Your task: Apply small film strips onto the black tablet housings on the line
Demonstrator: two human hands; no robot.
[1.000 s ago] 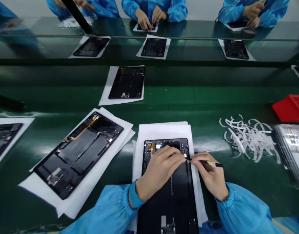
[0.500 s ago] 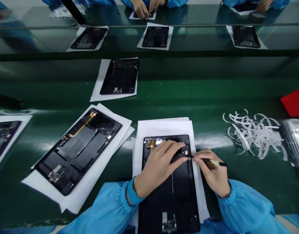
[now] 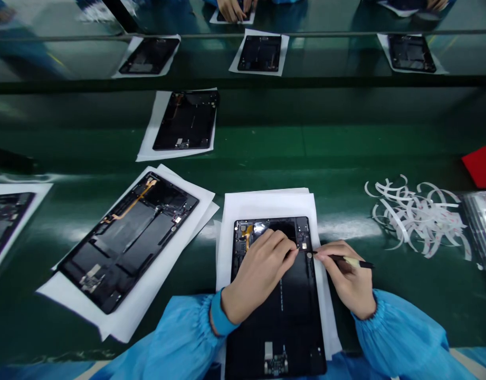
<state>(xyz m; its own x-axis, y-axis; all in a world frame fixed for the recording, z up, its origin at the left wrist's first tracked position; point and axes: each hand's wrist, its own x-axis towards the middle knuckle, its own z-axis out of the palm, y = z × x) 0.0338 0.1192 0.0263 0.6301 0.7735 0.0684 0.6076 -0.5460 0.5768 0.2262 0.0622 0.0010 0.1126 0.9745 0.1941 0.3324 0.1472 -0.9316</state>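
An open tablet shell lies on white paper sheets in front of me, its inner parts facing up. My left hand rests over its upper half, thumb and index finger pinched near the upper right parts; anything between them is too small to make out. At the tablet's right edge, my right hand grips a slim black tweezers-like tool with a pale middle. The tool's thin tip points left at a small round silver spot by the edge. My left hand partly hides the tablet's interior.
Another open tablet lies angled on paper to the left, with more farther back. Curled white strips are heaped at right, near a red object and clear plastic trays. Co-workers' hands show across the bench.
My left thumb and index finger, apart before, have come together, and the thumb has drawn back from the tablet's right edge. My right hand stays nearly in place with its tool.
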